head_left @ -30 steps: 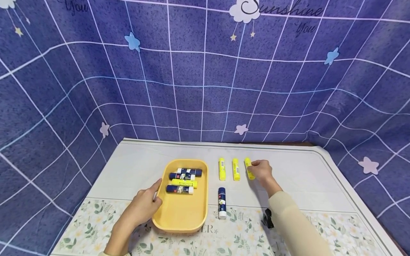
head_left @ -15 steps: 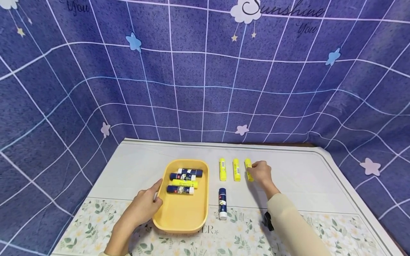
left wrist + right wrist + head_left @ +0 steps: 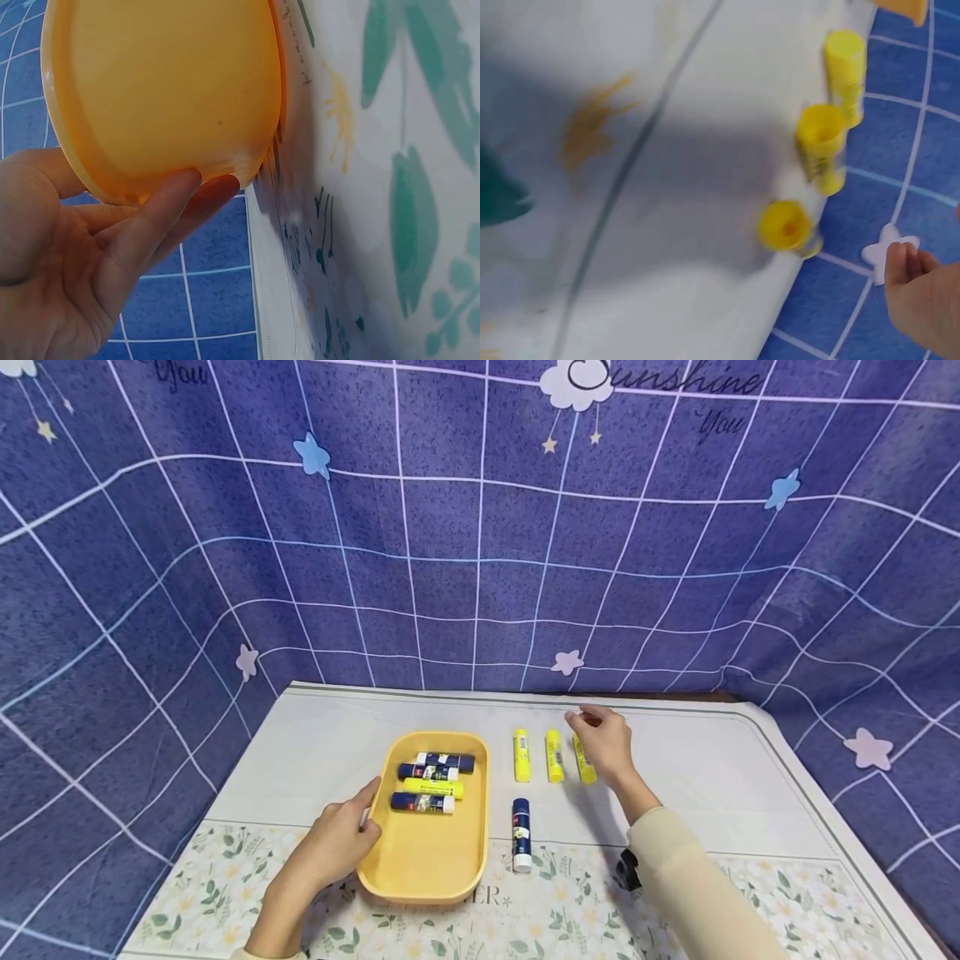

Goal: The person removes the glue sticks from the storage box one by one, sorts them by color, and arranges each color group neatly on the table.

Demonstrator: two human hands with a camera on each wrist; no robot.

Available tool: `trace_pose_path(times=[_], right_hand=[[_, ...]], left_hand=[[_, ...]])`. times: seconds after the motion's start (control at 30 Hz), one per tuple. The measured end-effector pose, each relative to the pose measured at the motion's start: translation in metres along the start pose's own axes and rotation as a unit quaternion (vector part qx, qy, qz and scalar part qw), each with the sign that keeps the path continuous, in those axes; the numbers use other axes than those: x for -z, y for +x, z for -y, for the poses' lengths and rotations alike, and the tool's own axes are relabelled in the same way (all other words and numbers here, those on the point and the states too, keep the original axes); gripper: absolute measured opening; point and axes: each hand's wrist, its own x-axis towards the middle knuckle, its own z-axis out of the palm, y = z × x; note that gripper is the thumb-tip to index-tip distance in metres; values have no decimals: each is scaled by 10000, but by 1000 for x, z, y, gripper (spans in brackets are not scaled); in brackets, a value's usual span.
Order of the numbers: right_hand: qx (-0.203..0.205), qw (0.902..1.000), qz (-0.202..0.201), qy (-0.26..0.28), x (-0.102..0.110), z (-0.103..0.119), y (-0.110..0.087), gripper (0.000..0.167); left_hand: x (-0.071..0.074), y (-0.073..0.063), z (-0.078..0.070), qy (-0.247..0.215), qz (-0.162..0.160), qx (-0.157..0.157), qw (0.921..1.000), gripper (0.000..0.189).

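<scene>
On the left, my left hand (image 3: 335, 842) grips the side of a yellow plastic tray (image 3: 427, 856). In the left wrist view its fingers lie against the tray's outside (image 3: 172, 82) and the thumb goes behind the rim. Inside the tray lie several glue sticks: a yellow glue stick (image 3: 433, 789) among navy ones such as the nearest navy glue stick (image 3: 422, 803). My right hand (image 3: 607, 745) is raised just above the rightmost yellow glue stick (image 3: 586, 767), partly covering it in the head view. The right wrist view shows this glue stick (image 3: 786, 226) apart from the fingers, which hold nothing.
Two more yellow glue sticks, the left one (image 3: 521, 756) and the middle one (image 3: 554, 756), lie in the same row. A navy glue stick (image 3: 521, 835) with a white cap lies nearer. A black object (image 3: 627, 868) sits by the right sleeve. A blue curtain (image 3: 480, 527) hangs behind the table.
My right hand has let go of the rightmost yellow glue stick and lifted away from it, up and slightly left. The left hand and the tray have stayed in place.
</scene>
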Motion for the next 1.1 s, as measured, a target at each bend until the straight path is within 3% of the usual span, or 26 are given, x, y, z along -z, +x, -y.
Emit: trace_pose_path(times=[0.2, 0.43, 1.1], right_hand=[[327, 9969, 396, 591, -7, 29, -10, 44], [714, 9856, 1086, 1084, -20, 50, -26, 44], [998, 9542, 2441, 1414, -77, 79, -58, 43]], left_hand=[[2, 0, 0, 5, 30, 8, 10000, 69], [2, 0, 1, -4, 32, 15, 10000, 69], [1, -1, 1, 7, 18, 47, 10000, 69]])
